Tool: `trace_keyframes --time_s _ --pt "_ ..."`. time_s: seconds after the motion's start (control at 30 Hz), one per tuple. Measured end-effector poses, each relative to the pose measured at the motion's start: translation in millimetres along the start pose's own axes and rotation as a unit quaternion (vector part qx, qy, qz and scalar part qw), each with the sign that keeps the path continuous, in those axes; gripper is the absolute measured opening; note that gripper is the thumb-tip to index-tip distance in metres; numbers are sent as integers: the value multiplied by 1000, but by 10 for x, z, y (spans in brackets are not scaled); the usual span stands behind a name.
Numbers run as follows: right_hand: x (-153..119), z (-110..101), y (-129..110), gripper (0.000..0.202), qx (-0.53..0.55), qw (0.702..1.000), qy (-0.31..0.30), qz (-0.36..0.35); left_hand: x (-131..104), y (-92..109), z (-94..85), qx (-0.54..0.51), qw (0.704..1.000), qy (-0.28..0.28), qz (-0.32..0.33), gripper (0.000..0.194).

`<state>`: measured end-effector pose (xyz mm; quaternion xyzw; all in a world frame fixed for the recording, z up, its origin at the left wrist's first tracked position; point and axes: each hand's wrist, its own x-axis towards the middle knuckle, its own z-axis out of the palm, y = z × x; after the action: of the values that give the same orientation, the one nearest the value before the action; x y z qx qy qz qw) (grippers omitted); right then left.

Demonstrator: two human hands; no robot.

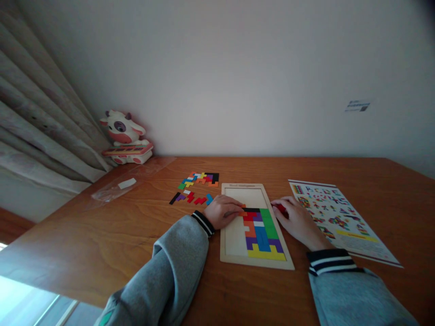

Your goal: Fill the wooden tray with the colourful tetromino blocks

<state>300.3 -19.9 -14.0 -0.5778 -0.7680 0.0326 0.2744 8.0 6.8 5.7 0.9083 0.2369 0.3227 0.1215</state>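
A wooden puzzle board (pixel 233 251) lies on the table, its lower right part filled with green, blue, yellow, purple, red and orange pieces. Across the board's left edge reaches my left hand (pixel 222 212), its fingers closed on an orange piece (pixel 243 213) beside the black one. My right hand (pixel 295 220) is at the board's right edge, fingers curled around a red piece (pixel 280 208), which is partly hidden by them.
Several loose coloured pieces (pixel 191 197) lie left of the board's top. A printed pattern sheet (pixel 343 217) is at the right. Clear plastic packaging (pixel 113 190) and a cow toy with a keyboard (pixel 127 138) stand far left, near the curtain (pixel 44 113).
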Motion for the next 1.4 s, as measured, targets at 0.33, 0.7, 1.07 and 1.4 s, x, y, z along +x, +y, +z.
trace_keyframes --time_s 0.33,0.7,1.07,1.4 --pt "-9 36 56 29 7 1000 3 -3 -261 45 -258 125 991 23 -43 25" --pt "-14 24 20 28 9 1000 12 -8 -807 -374 -719 215 955 44 -201 43" --pt "-16 27 24 30 10 1000 8 -3 -712 -354 -618 179 972 28 -151 21" --pt "-21 19 18 31 6 1000 1 3 -713 -333 -599 202 969 35 -139 27"
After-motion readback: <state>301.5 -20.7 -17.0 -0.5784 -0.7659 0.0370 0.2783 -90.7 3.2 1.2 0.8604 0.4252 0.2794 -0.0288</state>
